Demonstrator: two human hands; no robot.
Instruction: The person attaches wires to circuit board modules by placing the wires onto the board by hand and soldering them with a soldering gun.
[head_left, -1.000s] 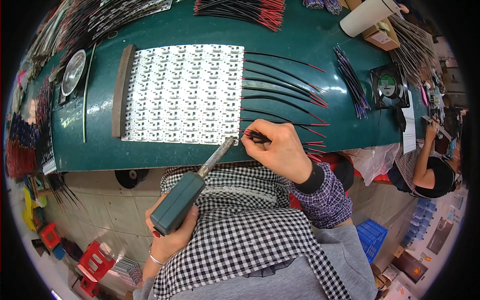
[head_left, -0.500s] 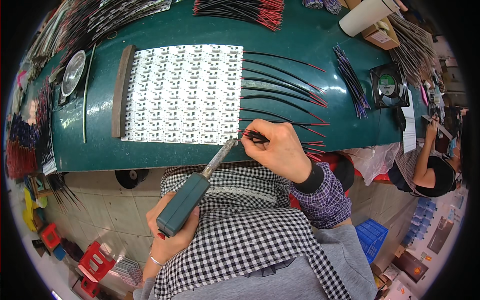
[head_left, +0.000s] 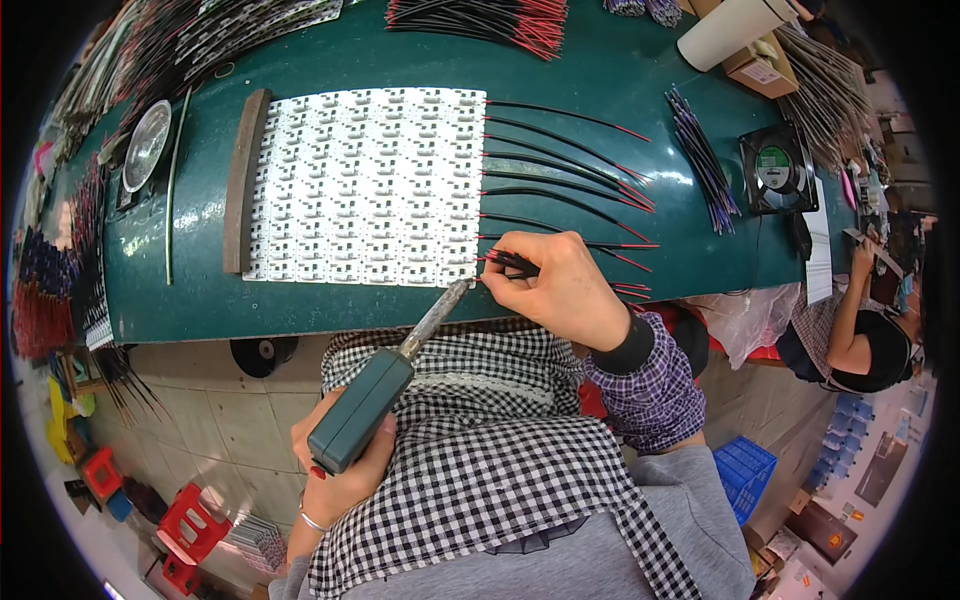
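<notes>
White panel (head_left: 365, 190) lies flat on the green surface (head_left: 590, 60). From where I stand, the left hand (head_left: 362, 470) grips the iron (head_left: 362, 408), its tip close to the panel's near right corner; the right hand (head_left: 560, 285) pinches black wires (head_left: 517, 264) beside this corner.

My left hand (head_left: 362, 478) sits low, close in front of my body, curled in a closed grip, with its forearm (head_left: 303, 538) rising from the lower left. My right hand (head_left: 568, 290) reaches higher and farther out, back of the hand up, thumb and fingers pinched together and pointing left. My sleeved right forearm (head_left: 655, 385) slants inward from the lower right.
</notes>
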